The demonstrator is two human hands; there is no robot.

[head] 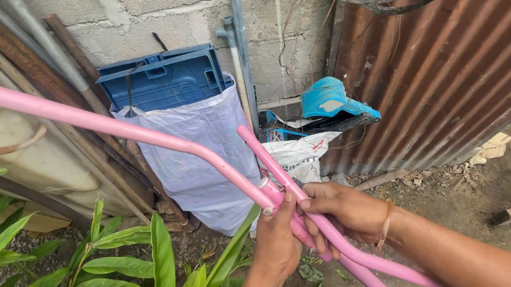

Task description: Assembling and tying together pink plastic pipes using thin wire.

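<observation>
Head view, looking down: left hand (277, 240) curled tight around the joint of a pink tube frame (134, 132), thumb pressed up near a small bolt end; right hand (344, 212) wrapped shut around the same frame just beside it, fingers folded over a lower pink tube, thin band at the wrist. Frame held in mid-air, well above the dirt — one long bent tube running up and away to the left, another short one rising toward the wall. Behind the tubes, a white woven sack (198, 151) with a blue plastic crate (163, 78) poking out, leaning on a grey block wall (183, 7). Rusty corrugated sheet (450, 56) at right, green leafy plants (55, 285) at lower left.
</observation>
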